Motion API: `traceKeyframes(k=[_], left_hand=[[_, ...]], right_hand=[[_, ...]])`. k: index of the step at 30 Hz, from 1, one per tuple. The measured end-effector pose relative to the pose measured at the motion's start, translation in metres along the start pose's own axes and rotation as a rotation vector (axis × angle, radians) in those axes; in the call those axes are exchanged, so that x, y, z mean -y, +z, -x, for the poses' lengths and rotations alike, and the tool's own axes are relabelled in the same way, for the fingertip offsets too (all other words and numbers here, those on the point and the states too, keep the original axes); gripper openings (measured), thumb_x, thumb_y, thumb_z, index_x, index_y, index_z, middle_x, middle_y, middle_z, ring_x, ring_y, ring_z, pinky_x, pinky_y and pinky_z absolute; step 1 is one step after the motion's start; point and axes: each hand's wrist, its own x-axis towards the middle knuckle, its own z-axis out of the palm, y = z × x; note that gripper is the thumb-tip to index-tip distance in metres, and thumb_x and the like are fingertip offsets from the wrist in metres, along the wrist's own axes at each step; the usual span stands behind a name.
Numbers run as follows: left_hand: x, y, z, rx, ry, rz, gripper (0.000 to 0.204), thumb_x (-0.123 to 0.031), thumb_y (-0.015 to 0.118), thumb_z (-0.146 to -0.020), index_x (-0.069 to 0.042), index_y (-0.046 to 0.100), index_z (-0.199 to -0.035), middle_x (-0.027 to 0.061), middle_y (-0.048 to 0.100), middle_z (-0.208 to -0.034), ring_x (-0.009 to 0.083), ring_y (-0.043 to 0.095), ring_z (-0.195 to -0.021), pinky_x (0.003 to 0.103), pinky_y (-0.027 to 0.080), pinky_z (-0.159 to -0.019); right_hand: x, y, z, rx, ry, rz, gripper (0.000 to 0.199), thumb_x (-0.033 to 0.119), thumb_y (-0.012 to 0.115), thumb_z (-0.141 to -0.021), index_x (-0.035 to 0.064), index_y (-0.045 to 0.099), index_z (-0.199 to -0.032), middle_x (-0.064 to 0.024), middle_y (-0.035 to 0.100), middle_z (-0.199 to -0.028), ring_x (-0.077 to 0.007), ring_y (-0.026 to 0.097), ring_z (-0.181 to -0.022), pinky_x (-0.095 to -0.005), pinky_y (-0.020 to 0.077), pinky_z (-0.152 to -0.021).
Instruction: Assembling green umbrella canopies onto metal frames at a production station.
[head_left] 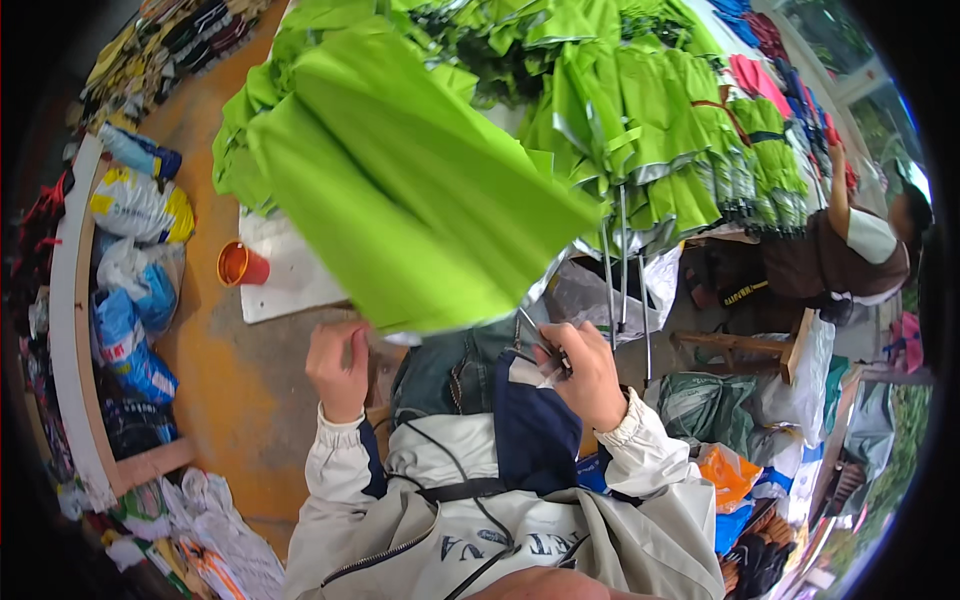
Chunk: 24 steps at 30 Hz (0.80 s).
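A bright green cloth panel (400,190), seemingly a loose umbrella canopy with a silvery underside, spreads in front of me and is slightly blurred. Just below its near left corner is my left hand (338,368), fingers curled and thumb pressed in; whatever it pinches is too small to make out. Beside the panel's lower right edge, my right hand (585,372) closes round a small dark metal tool (562,366). A thin shiny part of it points up toward the cloth. Its exact kind is partly hidden by my fingers.
Green umbrellas (650,110) with metal shafts (624,260) heap over the white table (285,265). An orange-red cup (243,264) stands at its left edge. Bags (135,300) line the left; a wooden bench (740,345) and another person (840,250) are at right.
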Motion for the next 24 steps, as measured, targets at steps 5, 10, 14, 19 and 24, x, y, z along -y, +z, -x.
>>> traceKeyframes(k=[5, 10, 14, 19, 24], left_hand=[[-0.005, -0.010, 0.006, -0.303, 0.152, -0.047, 0.008, 0.001, 0.063, -0.085, -0.001, 0.065, -0.092, 0.0121, 0.065, -0.085, 0.0327, 0.061, -0.078, 0.042, 0.047, -0.071], [-0.010, -0.016, 0.014, -0.386, 0.188, 0.039, 0.011, -0.001, 0.061, -0.085, -0.001, 0.065, -0.095, 0.0113, 0.064, -0.083, 0.0314, 0.058, -0.075, 0.043, 0.046, -0.072], [-0.036, 0.013, 0.000, -0.089, 0.272, 0.075, 0.018, 0.001, 0.065, -0.078, -0.007, 0.069, -0.094, 0.0071, 0.060, -0.077, 0.0275, 0.058, -0.073, 0.040, 0.045, -0.070], [-0.040, 0.073, 0.007, 0.330, 0.267, 0.039, 0.019, -0.003, 0.071, -0.076, -0.010, 0.073, -0.094, 0.0037, 0.056, -0.085, 0.0232, 0.057, -0.081, 0.038, 0.045, -0.069], [-0.014, 0.097, 0.008, 0.471, 0.430, -0.242, 0.016, -0.009, 0.070, -0.078, -0.012, 0.071, -0.093, 0.0014, 0.052, -0.085, 0.0200, 0.056, -0.086, 0.035, 0.044, -0.074]], right_hand=[[-0.005, -0.013, -0.009, -0.023, -0.081, 0.259, 0.028, 0.001, 0.073, -0.080, 0.0029, 0.061, -0.105, -0.0078, 0.060, -0.079, -0.0293, 0.055, -0.066, -0.0372, 0.0410, -0.066], [-0.020, 0.011, -0.002, 0.033, -0.048, 0.247, 0.028, 0.000, 0.071, -0.080, 0.0030, 0.060, -0.105, -0.0080, 0.060, -0.082, -0.0310, 0.054, -0.068, -0.0389, 0.0406, -0.065], [-0.047, 0.053, 0.012, 0.110, -0.007, 0.141, 0.030, 0.000, 0.070, -0.080, 0.0041, 0.059, -0.107, -0.0087, 0.062, -0.085, -0.0339, 0.053, -0.070, -0.0404, 0.0413, -0.067], [-0.067, 0.085, 0.027, 0.187, 0.083, 0.084, 0.030, 0.002, 0.070, -0.081, 0.0059, 0.058, -0.108, -0.0099, 0.065, -0.090, -0.0363, 0.056, -0.074, -0.0421, 0.0423, -0.068], [-0.070, 0.087, 0.031, 0.285, 0.217, -0.050, 0.031, 0.006, 0.072, -0.083, 0.0063, 0.058, -0.110, -0.0115, 0.065, -0.093, -0.0365, 0.062, -0.085, -0.0421, 0.0454, -0.071]])
